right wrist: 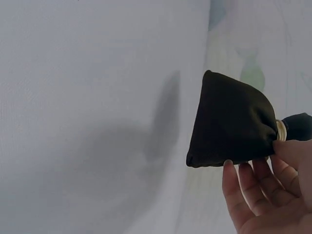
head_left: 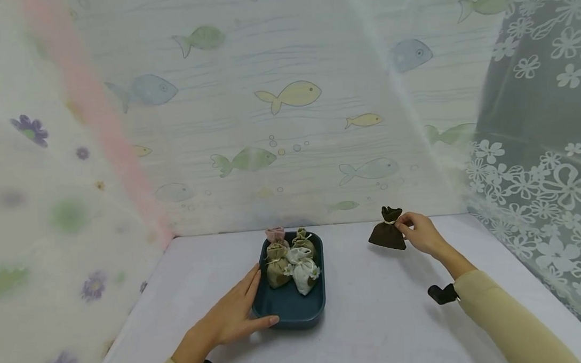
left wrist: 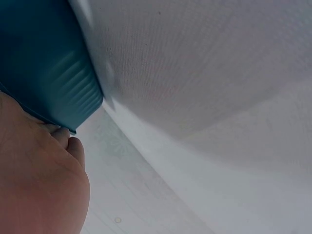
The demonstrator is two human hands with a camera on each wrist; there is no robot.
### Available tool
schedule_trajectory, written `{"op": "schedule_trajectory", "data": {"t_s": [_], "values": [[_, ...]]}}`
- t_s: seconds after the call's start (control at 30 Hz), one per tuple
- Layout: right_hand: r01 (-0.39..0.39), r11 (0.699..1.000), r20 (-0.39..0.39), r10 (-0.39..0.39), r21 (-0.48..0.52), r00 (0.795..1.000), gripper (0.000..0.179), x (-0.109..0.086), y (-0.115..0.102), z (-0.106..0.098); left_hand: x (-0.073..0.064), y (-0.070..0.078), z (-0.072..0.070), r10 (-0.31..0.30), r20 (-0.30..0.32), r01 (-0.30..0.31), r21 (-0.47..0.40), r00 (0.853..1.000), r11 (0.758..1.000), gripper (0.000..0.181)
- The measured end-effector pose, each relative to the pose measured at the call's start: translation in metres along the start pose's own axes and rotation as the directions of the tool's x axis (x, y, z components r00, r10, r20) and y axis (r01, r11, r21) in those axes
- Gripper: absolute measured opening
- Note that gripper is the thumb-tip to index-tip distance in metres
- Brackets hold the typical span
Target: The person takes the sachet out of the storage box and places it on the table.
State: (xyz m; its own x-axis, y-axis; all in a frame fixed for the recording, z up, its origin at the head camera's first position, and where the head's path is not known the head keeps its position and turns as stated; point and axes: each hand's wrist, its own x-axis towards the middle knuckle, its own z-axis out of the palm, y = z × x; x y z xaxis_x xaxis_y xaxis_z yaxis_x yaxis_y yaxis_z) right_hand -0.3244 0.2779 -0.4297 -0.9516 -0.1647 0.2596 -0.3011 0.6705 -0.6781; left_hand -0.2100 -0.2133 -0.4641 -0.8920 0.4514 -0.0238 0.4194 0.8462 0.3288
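Note:
A dark brown drawstring pouch (head_left: 387, 235) hangs just above the right side of the white table. My right hand (head_left: 419, 233) pinches it at its tied neck between thumb and fingers. From the right wrist view, the pouch (right wrist: 231, 122) has a light cord round the neck, and my fingers (right wrist: 234, 190) spread below it. Left of centre, a dark blue tray (head_left: 289, 310) holds several small pouches: a pink one (head_left: 275, 235), green-tan ones (head_left: 277, 265) and a white one (head_left: 303, 272). My left hand (head_left: 234, 306) rests along the tray's left side, fingers straight, thumb at the near rim.
The white tablecloth (head_left: 367, 312) spreads round the tray. Behind stands a pale curtain (head_left: 288, 128) printed with fish. A flowered sheet (head_left: 47, 222) hangs at the left and a lace curtain (head_left: 550, 194) at the right.

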Motion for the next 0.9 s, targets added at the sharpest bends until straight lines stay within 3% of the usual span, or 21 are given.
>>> {"op": "schedule_trajectory", "data": {"t_s": [0.43, 0.6, 0.9], "values": [[-0.075, 0.997, 0.067, 0.075, -0.004, 0.995, 0.02, -0.003, 0.027, 0.013, 0.001, -0.001, 0.002, 0.01, -0.001, -0.01, -0.008, 1.0, 1.0, 0.112], [-0.068, 0.998, 0.052, 0.068, -0.004, 0.996, 0.022, -0.003, 0.028, 0.013, -0.001, 0.001, 0.0, 0.012, -0.012, -0.012, -0.001, 1.0, 1.0, 0.11], [-0.012, 0.996, 0.03, 0.014, -0.09, 0.999, 0.033, -0.011, 0.023, 0.012, -0.001, 0.001, -0.001, 0.005, 0.001, -0.005, 0.009, 1.0, 1.0, 0.109]]}}
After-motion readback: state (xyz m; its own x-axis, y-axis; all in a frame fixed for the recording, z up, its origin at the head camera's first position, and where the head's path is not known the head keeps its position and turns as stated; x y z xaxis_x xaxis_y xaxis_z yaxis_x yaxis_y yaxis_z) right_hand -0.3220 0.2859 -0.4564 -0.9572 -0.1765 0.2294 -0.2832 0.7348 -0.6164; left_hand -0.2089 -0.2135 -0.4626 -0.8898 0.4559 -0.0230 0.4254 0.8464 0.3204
